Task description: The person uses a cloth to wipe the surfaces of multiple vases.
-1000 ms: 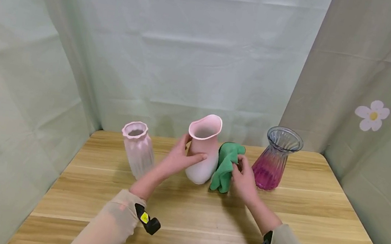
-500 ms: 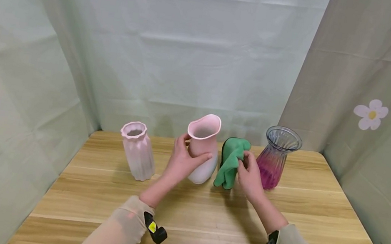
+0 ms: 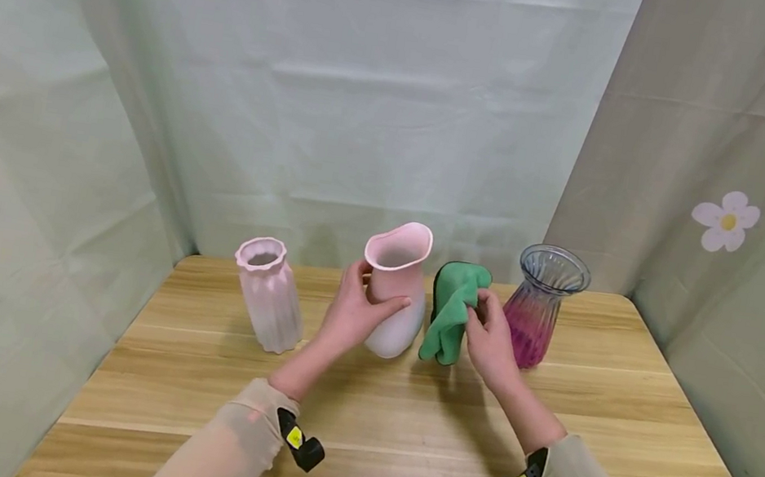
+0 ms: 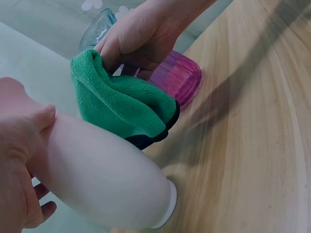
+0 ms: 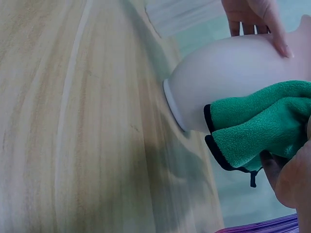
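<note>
A smooth vase [image 3: 397, 315], pink at its flared mouth and white below, stands near the table's back edge. My left hand [image 3: 354, 313] grips it from the left, thumb across the front and fingers around the far side. Just right of the vase, my right hand [image 3: 491, 344] pinches a bunched green cloth [image 3: 452, 307] with dark edging. In the left wrist view the cloth [image 4: 121, 99] hangs above the tabletop, close to the vase [image 4: 104, 170]; whether they touch is hard to tell. The right fingertips are partly hidden behind the cloth [image 5: 262, 126].
A ribbed pink-and-white vase [image 3: 272, 300] stands upright on the left. Close behind the right hand is a glass vase [image 3: 538, 311], bluish at the top and magenta below. The wooden table [image 3: 387, 454] ends at a pale curtain [image 3: 402, 109] behind.
The cloth and right hand have moved slightly up and right, opening a small gap beside the smooth vase. The left hand keeps its hold, its wrist a little further right than at first.
</note>
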`<action>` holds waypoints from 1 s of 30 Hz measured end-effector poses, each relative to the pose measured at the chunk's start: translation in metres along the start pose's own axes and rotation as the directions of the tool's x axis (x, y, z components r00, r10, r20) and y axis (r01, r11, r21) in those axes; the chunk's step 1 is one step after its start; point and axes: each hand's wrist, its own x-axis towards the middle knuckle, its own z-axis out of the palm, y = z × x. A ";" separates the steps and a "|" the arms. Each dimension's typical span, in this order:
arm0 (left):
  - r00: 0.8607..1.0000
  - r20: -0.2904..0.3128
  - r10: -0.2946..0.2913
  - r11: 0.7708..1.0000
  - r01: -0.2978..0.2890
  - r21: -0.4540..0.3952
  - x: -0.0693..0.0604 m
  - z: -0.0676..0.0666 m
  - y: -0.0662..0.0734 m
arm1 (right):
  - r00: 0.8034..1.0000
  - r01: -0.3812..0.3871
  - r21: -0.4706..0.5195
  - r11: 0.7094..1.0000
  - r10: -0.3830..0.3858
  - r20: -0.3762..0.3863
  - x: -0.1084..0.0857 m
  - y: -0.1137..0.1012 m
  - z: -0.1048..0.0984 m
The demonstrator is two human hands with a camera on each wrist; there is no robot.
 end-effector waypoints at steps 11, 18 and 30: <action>0.969 0.211 0.131 0.987 -0.108 -0.121 0.017 -0.018 -0.009 | 0.997 0.071 -0.031 0.997 -0.071 -0.009 0.006 -0.005 -0.001; 0.963 0.252 0.091 0.995 -0.075 -0.072 0.020 -0.024 -0.011 | 0.994 0.105 -0.050 0.993 -0.105 0.016 0.018 -0.020 0.006; 0.957 0.268 0.110 0.990 -0.084 -0.110 0.022 -0.024 -0.014 | 0.989 0.143 0.011 0.990 -0.143 0.045 0.036 -0.045 0.026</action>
